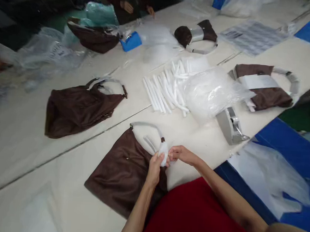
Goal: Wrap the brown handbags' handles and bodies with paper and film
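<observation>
we count five brown bags (123, 174), one tape dispenser (230, 126) | our left hand (154, 167) reaches forward, gripping white wrap (163, 152) at a strap's (152, 126) lower end; our right hand (179, 154) slants in beside it, narrowed, hold we cannot tell | nearest bag lies on the surface (60, 180), beneath our left hand

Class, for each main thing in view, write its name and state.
Nearest brown bag: lying flat
White wrap: bunched
Left hand: closed on the wrap
Right hand: curled beside the wrap
White rods: loosely heaped
Clear plastic: crumpled
Left-side bag: slumped
Right-side bag: banded with white
</observation>
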The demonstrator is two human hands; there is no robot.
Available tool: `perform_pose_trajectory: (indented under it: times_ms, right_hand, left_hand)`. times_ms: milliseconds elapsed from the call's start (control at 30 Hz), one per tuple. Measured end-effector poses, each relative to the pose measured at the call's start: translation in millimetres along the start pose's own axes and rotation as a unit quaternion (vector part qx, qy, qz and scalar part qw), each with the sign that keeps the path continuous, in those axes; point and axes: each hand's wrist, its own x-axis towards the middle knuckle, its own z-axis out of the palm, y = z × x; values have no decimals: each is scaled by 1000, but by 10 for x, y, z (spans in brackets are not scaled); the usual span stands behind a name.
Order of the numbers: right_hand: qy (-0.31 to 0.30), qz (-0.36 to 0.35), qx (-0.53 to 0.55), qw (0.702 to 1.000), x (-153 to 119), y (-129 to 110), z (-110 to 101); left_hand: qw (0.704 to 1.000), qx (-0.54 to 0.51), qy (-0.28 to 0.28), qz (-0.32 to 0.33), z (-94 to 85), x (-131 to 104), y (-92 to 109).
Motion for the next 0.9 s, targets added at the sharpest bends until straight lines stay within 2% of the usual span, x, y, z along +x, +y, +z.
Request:
perform_pose_trajectory:
  times_ms: [200,367,533,700,833,900]
  right_hand:
    - [-29,-44,3,999,76,7,178]
    - [-22,-33,43,998,94,-23,271]
    - [-15,-18,86,996,130,-11,313]
    - [31,31,70,997,251,65,352]
    - [89,79,94,988,262,117,380]
    - [95,78,143,982,178,110,361]
  left_hand:
    - [997,-56,6,-44,-5,-41,84]
    - [992,-94,-3,-81,-23,-43,129]
    - [991,-105,-16,-82,-53,-54,92]
    - [991,-102,-38,-76,-28,-55,51]
    - [991,-121,-18,-61,47,-36,65]
    - [990,-127,-6,-60,80,-35,67]
